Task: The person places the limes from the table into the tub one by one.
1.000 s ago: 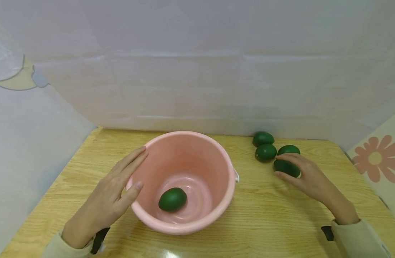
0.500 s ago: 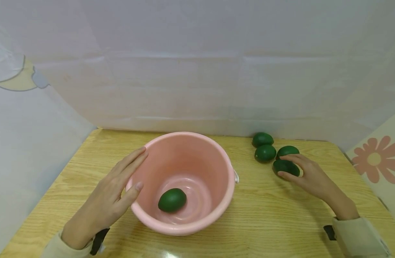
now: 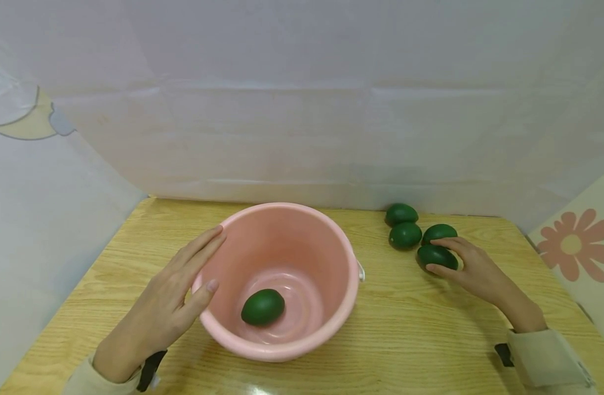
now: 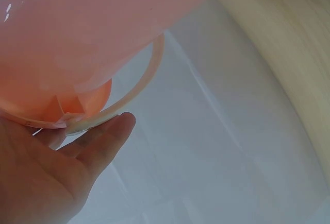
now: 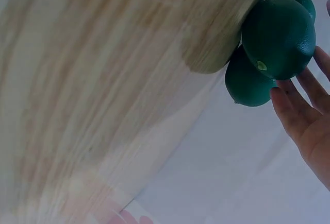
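Observation:
A pink bucket (image 3: pixel 282 351) stands on the table, with one dark green, smooth oval fruit (image 3: pixel 263 307) lying at its bottom. My left hand (image 3: pixel 158 307) rests against the bucket's left rim, fingers extended; the left wrist view shows its palm (image 4: pixel 46 177) beside the rim and handle. To the right, my right hand (image 3: pixel 479 274) spans the nearest green fruit (image 3: pixel 437 259) of a group, thumb on the near side and fingers on the far side. In the right wrist view this fruit (image 5: pixel 278 38) has a pale stem scar, and the loosely bent fingers touch or nearly touch it.
Beyond the right hand sit three more green fruits, one (image 3: pixel 440 233) right behind the nearest, another (image 3: pixel 405 235) left of it and the last (image 3: pixel 401 214) by the wall. A white wall covering (image 3: pixel 292 137) rises behind the wooden table (image 3: pixel 380 340).
My right hand has drawn back slightly to the right, its thumb and fingers looser about the nearest fruit, of which more shows. The left hand and bucket stay almost still.

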The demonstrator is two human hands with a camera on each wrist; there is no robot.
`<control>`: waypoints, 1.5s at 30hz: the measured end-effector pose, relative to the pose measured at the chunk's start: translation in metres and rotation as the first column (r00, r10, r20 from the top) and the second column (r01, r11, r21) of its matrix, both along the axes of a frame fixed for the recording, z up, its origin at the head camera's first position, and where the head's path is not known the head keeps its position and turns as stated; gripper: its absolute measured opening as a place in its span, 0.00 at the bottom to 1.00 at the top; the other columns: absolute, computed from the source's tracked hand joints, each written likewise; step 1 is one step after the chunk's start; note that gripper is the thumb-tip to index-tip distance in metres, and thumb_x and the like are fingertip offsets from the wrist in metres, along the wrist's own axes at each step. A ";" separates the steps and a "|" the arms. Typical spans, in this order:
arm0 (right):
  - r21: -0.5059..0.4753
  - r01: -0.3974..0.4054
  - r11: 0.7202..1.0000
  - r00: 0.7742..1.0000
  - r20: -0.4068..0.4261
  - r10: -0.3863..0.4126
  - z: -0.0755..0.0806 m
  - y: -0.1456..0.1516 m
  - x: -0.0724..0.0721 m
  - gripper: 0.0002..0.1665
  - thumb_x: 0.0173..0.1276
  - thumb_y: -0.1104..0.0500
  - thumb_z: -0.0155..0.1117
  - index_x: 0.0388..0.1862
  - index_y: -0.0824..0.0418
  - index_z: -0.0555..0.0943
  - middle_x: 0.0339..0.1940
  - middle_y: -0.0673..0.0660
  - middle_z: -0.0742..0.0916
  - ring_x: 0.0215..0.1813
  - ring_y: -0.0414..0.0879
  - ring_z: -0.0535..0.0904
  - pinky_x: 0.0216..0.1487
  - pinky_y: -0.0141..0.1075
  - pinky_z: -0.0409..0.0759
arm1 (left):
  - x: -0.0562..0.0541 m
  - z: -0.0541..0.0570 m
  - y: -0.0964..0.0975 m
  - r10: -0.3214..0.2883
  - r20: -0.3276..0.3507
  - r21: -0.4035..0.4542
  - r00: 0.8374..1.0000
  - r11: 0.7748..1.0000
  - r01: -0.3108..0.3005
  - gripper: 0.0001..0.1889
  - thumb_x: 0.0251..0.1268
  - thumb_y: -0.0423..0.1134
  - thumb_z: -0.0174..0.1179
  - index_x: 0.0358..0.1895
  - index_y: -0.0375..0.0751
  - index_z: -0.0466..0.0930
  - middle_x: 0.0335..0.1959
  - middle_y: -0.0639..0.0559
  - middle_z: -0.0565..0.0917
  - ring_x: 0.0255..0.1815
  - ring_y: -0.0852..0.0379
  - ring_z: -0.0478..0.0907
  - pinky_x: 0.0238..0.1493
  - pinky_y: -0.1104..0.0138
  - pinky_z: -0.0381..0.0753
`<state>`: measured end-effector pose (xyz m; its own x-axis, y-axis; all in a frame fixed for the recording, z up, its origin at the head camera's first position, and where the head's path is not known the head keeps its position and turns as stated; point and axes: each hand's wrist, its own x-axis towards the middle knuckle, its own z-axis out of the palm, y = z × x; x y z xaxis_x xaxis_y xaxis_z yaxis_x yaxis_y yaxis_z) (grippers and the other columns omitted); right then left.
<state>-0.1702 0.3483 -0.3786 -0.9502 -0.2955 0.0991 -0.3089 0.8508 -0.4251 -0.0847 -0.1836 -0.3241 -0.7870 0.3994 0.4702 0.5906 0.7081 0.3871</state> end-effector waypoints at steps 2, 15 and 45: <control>0.002 0.000 1.000 1.000 0.020 -0.001 -0.001 0.001 -0.002 0.37 0.65 0.48 0.70 0.66 0.68 0.72 0.65 0.78 0.73 0.63 0.76 0.68 0.53 0.70 0.72 | 0.000 0.000 0.000 0.001 -0.001 -0.001 1.000 1.000 -0.001 0.35 0.69 0.36 0.54 0.78 0.47 0.57 0.79 0.52 0.59 0.78 0.53 0.59 0.73 0.83 0.45; 0.003 0.003 1.000 0.998 0.068 -0.003 -0.006 0.002 -0.007 0.41 0.64 0.48 0.71 0.67 0.72 0.70 0.66 0.79 0.71 0.62 0.77 0.69 0.53 0.69 0.73 | 0.000 0.000 0.000 0.003 -0.004 -0.001 1.000 1.000 -0.003 0.34 0.69 0.36 0.55 0.78 0.47 0.57 0.79 0.51 0.60 0.77 0.53 0.60 0.73 0.84 0.45; 0.031 -0.040 0.999 0.997 0.067 0.037 -0.009 0.001 -0.009 0.42 0.55 0.53 0.78 0.63 0.72 0.73 0.60 0.78 0.77 0.56 0.73 0.76 0.48 0.62 0.79 | -0.001 -0.001 0.000 -0.011 -0.013 0.006 1.000 1.000 0.011 0.35 0.68 0.35 0.56 0.78 0.46 0.58 0.79 0.50 0.60 0.78 0.54 0.60 0.74 0.82 0.46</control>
<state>-0.1794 0.3491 -0.3874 -0.9422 -0.3341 0.0262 -0.3140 0.8526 -0.4178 -0.0860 -0.1839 -0.3248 -0.7766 0.4052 0.4825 0.6032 0.6994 0.3834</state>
